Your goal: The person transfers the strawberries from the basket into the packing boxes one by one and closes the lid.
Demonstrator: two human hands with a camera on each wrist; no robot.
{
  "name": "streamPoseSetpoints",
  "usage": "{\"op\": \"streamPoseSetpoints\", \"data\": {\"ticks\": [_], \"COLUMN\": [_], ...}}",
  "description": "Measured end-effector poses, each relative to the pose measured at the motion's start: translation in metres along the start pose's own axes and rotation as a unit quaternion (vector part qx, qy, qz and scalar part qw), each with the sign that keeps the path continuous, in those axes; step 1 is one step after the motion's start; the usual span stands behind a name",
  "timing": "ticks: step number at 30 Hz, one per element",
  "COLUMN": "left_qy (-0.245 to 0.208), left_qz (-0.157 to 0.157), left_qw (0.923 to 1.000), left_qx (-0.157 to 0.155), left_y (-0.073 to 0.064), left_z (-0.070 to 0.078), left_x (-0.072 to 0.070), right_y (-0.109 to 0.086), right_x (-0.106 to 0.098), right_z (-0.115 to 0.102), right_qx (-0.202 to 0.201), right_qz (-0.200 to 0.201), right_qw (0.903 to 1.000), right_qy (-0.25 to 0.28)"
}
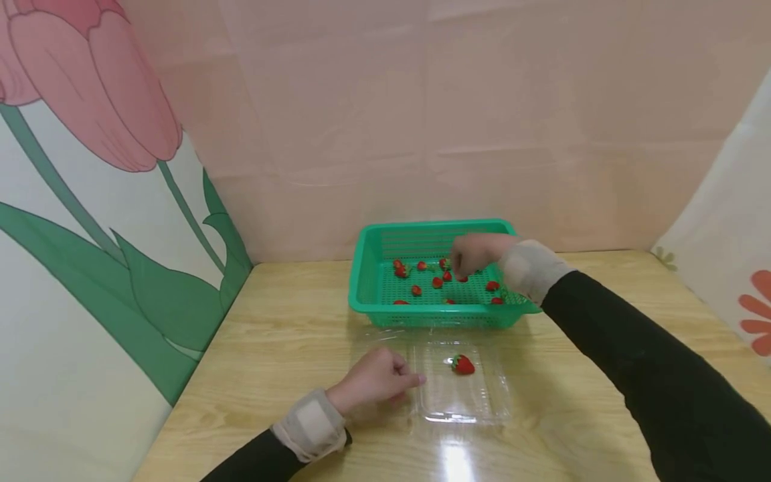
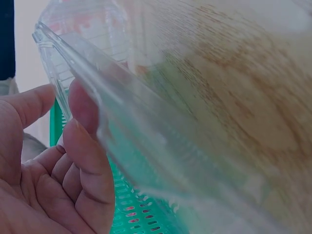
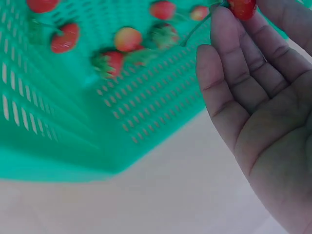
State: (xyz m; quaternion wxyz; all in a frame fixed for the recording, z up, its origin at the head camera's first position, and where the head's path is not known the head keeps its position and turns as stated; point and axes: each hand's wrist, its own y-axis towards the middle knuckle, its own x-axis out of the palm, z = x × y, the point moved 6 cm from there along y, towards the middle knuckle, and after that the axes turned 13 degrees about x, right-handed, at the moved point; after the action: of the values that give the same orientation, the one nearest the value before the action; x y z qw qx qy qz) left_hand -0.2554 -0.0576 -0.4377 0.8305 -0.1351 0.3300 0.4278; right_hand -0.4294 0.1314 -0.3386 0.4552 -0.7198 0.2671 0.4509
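In the head view my left hand (image 1: 376,378) is at the left side of a clear plastic container (image 1: 454,410). Its thumb and fingers pinch the container's edge (image 2: 78,61) in the left wrist view. One red strawberry (image 1: 464,365) with a green cap lies inside the container. My right hand (image 1: 476,253) is over the green plastic basket (image 1: 440,316), where several strawberries (image 1: 437,282) are spread on the floor. In the right wrist view its fingertips hold a strawberry (image 3: 242,7), partly cut off by the frame's top edge.
The basket stands on a wood-grain table (image 1: 289,314), close to a plain pinkish backdrop (image 1: 337,134). Left of the table hangs a cloth with a large tulip print (image 1: 102,87). Another flower-print cloth (image 1: 723,234) hangs at the right.
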Motion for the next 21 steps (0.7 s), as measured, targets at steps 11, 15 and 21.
{"op": "streamPoseSetpoints", "data": {"ticks": [11,15,21], "left_qy": [0.011,0.015,0.014], "left_qz": [0.001,0.006,0.002], "left_qw": [0.9999,0.9998,0.9998], "left_qx": [0.009,0.011,0.012], "left_y": [0.002,0.002,0.002], "left_z": [-0.002,-0.004,-0.005], "left_x": [-0.005,-0.007,-0.007], "right_y": [-0.045,-0.061,-0.084], "right_x": [-0.028,-0.023,-0.009], "right_z": [-0.020,-0.032,-0.050], "right_qx": [-0.045,-0.077,-0.103], "right_qz": [0.069,0.082,0.076], "right_qw": [0.9961,0.9929,0.9900], "right_qy": [0.031,0.038,0.060]}}
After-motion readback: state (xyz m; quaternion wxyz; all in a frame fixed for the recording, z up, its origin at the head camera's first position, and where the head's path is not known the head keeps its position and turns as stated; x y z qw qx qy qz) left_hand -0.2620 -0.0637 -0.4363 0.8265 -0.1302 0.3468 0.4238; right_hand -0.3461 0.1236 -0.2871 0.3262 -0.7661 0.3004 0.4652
